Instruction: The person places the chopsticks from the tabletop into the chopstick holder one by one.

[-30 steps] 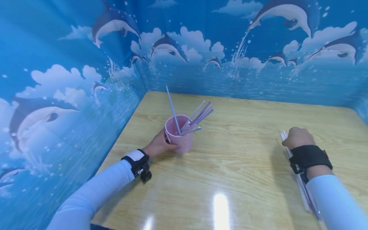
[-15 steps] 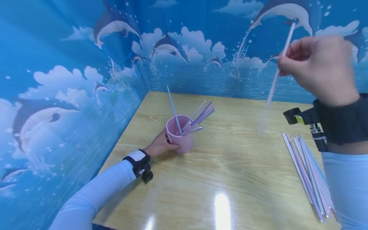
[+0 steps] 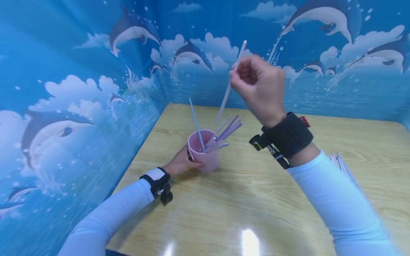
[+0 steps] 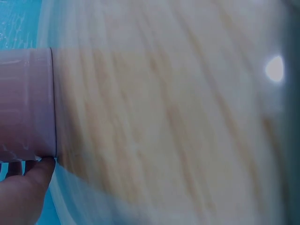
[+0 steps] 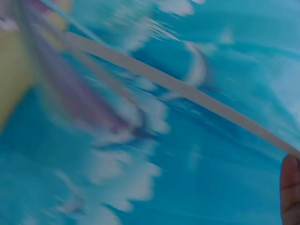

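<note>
A pink cup (image 3: pixel 208 161) stands upright on the table, its side gripped by my left hand (image 3: pixel 180 161). Out of its mouth lean several purple and pale straws (image 3: pixel 229 129) and one blue straw (image 3: pixel 196 122). Above and right of the cup, my right hand (image 3: pixel 261 87) pinches a whitish straw (image 3: pixel 225 97), whose lower end hangs just over the cup's rim. In the left wrist view the cup (image 4: pixel 26 103) shows with my thumb against its base. The held straw (image 5: pixel 187 91) crosses the right wrist view, with a fingertip at its end.
More loose straws (image 3: pixel 344 167) lie on the table to the right, partly hidden behind my right sleeve. The wooden table (image 3: pixel 250 209) meets a blue dolphin-print backdrop (image 3: pixel 205 85) at the back and left.
My right hand has picked a straw from the loose pile, lifted it and carried it left to above the cup. My left hand has kept its hold on the cup.
</note>
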`<state>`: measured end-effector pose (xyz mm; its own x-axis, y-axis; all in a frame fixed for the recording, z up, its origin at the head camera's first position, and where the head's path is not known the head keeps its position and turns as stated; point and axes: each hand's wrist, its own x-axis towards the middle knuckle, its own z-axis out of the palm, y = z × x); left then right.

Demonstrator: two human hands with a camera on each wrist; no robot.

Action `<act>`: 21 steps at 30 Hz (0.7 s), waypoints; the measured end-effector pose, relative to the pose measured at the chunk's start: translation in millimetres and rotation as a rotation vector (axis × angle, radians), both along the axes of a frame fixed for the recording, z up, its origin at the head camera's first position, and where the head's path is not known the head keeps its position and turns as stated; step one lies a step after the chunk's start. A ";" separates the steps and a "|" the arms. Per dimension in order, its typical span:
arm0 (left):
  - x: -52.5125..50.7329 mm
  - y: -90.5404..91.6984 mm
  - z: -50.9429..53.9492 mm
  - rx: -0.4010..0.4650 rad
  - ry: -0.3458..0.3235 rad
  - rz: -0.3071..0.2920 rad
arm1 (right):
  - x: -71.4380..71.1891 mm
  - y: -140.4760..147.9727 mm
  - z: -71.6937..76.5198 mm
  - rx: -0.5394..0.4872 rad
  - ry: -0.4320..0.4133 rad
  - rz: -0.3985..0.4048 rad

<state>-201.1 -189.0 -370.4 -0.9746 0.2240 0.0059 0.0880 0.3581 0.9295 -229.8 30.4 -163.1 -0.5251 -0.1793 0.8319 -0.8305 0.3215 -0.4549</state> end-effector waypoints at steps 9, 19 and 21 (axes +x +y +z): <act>3.5 2.1 -3.1 -0.026 -0.040 0.030 | -17.3 -15.0 -62.3 0.234 -0.227 0.059; 0.9 3.5 -2.8 0.000 0.008 0.015 | -17.6 -7.0 -59.1 0.337 -0.333 0.077; 1.0 4.3 -3.0 0.005 0.008 0.016 | -19.4 3.9 -57.4 0.316 -0.314 0.031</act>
<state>-200.1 -184.7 -373.3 -0.9780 0.2081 0.0150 0.0898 0.3552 0.9305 -249.2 34.2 -220.5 -0.7339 -0.4191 0.5345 -0.6792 0.4626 -0.5699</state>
